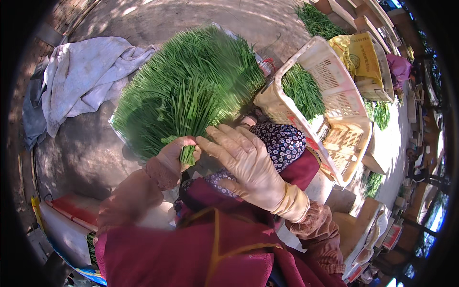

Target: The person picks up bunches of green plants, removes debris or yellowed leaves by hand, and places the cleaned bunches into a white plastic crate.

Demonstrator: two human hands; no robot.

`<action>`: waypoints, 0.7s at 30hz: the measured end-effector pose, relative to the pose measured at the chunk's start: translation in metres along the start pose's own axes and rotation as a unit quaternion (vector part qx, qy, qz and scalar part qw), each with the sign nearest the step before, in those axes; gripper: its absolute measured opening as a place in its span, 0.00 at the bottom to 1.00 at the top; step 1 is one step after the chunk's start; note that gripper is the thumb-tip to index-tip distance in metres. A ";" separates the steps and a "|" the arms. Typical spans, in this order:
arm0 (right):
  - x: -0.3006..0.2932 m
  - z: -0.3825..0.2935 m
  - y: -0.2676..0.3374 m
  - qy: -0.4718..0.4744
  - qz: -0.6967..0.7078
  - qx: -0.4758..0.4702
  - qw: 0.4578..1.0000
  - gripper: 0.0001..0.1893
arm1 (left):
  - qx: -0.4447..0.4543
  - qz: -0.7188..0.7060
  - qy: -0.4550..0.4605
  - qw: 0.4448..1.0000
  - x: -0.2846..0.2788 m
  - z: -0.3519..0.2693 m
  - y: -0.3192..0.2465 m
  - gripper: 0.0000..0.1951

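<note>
My left hand (178,152), bare, grips a bunch of long green leaves, apparently garlic chives (193,104), around the stalks. The cut ends stick out below my fingers, and the leaf tips fan away from me. In a pale rubber glove, my right hand (247,166) is spread just right of the bunch, its forefinger tip close to my left hand. Nothing shows in the right hand, though its palm is hidden. Beyond both hands lies a large heap of the same greens (200,53), on a sheet that shows only at its edges.
A plastic crate (346,143) with greens (303,89) inside tilts at my right, beside a yellow printed sack (365,57). A grey-white cloth (86,75) lies crumpled at far left. Cardboard boxes (358,226) stand at lower right, and a red-and-white carton (71,211) at lower left.
</note>
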State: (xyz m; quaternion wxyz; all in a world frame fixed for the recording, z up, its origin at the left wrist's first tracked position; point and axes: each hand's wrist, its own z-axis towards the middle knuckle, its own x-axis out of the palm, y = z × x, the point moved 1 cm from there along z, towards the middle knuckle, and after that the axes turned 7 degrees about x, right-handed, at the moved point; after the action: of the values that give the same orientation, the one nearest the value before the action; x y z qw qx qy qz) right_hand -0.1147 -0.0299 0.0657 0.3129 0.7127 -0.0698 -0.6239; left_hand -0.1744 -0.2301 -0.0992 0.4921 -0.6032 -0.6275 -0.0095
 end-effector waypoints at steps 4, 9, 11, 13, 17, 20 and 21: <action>0.040 0.024 -0.003 0.081 -0.019 -0.043 0.996 0.48 | -0.071 -0.264 0.074 0.959 0.030 -0.011 0.033 0.27; 0.071 0.023 -0.018 0.165 -0.130 -0.081 0.974 0.48 | -0.095 -0.058 0.034 0.993 0.018 -0.011 0.074 0.07; 0.077 0.019 -0.022 0.170 -0.159 -0.109 0.966 0.50 | -0.209 -0.017 0.039 0.977 0.028 -0.020 0.065 0.04; 0.081 0.022 -0.020 0.158 -0.192 -0.158 0.956 0.50 | -0.275 -0.005 0.044 0.961 0.034 -0.025 0.070 0.05; 0.089 0.025 -0.020 0.231 -0.096 -0.121 0.960 0.47 | -0.238 -0.048 0.050 0.969 0.036 -0.033 0.063 0.07; 0.087 0.025 -0.023 0.229 -0.082 -0.143 0.959 0.42 | -0.206 -0.148 0.090 0.963 0.050 -0.056 0.029 0.10; 0.085 0.022 -0.028 0.218 -0.087 -0.164 0.958 0.41 | -0.180 -0.196 0.105 0.958 0.053 -0.063 0.018 0.11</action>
State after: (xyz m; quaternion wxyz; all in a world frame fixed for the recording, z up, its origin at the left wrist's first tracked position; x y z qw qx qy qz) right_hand -0.1256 -0.0573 -0.0219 0.3776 0.7739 0.1652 -0.4808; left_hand -0.1110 -0.2232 -0.0442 0.4267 -0.5425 -0.6663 -0.2823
